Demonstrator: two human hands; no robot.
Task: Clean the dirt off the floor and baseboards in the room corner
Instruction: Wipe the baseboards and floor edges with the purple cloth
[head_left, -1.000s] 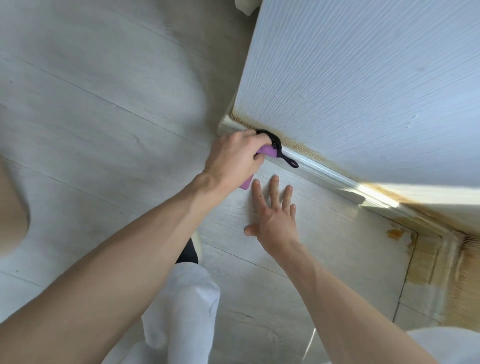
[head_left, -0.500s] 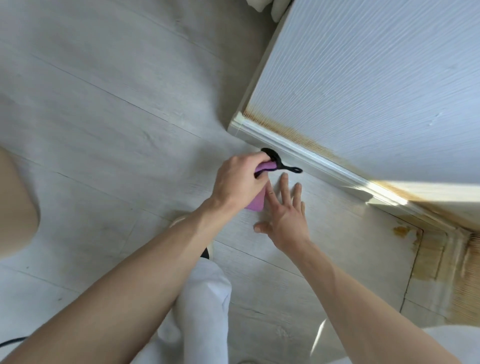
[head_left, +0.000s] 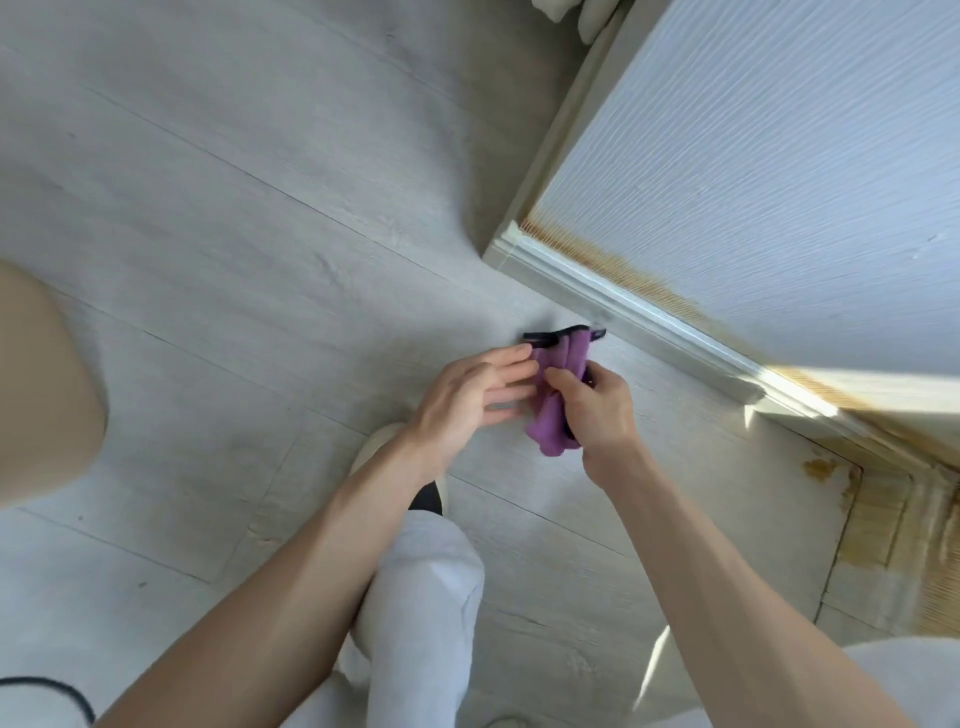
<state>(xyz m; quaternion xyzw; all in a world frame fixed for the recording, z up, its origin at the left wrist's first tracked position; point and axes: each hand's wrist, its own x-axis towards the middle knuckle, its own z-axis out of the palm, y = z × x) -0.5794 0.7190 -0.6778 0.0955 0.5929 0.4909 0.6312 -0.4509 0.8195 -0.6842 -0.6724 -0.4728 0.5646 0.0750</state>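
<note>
Both hands meet over the floor (head_left: 260, 208), just out from the baseboard (head_left: 639, 317). The right hand (head_left: 597, 410) has its grip closed on a purple cloth (head_left: 558, 395) wrapped about a black tool (head_left: 550, 339), whose ends show above the cloth. The left hand (head_left: 467, 400) is loosely open, fingers stretched and touching the cloth's left side, holding nothing firmly. The step looks like refolding or settling the cloth on the tool before more wiping.

To do it well, I judge the cloth should be pulled snug, with a fresh face turned outward, so that dirt already picked up is not smeared back. The left fingers can smooth and tuck while the right hand keeps the bundle pinched; letting go too early would let it slip off.

The dirt that remains is plain: a brown band (head_left: 639, 275) runs along the wall just above the baseboard, and heavier staining (head_left: 826, 467) sits on the floor in the corner to the right. The wrapped edge suits the groove of the baseboard, pressed in and drawn along it toward the corner.
</note>
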